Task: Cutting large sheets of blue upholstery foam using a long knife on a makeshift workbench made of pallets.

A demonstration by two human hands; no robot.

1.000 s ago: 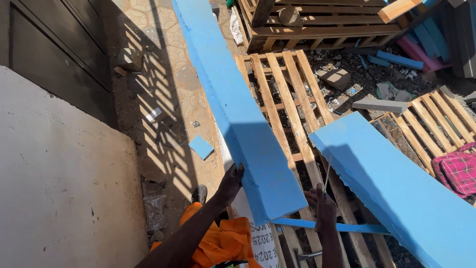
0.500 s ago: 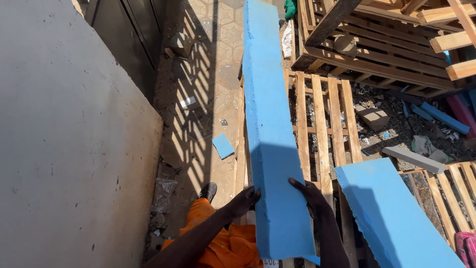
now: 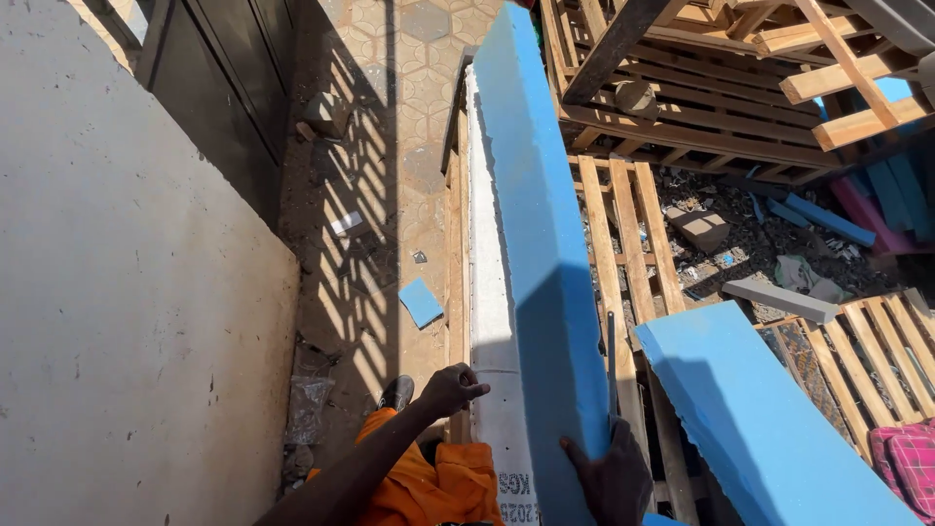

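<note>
While both hands [image 3: 531, 433] grip it, blue foam slab [image 3: 541, 244] on edge, pallets [image 3: 633, 234] right, paving [image 3: 375, 195] left.

Wooden pallets [image 3: 623, 234] lie beside rubble, a small blue offcut [image 3: 421, 301] rests on the tiled ground [image 3: 390, 146], a grey wall [image 3: 117, 321] stands left.

A long foam slab [image 3: 541, 244] stands between a wall [image 3: 127, 321] on the left and pallets [image 3: 633, 234] on the right.

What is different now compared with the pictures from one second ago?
The long blue foam slab swung from a slant to lie lengthwise along the white sack-covered board. The left hand came off it onto that board; the right hand stays on its near end. The second foam slab stayed put.
</note>
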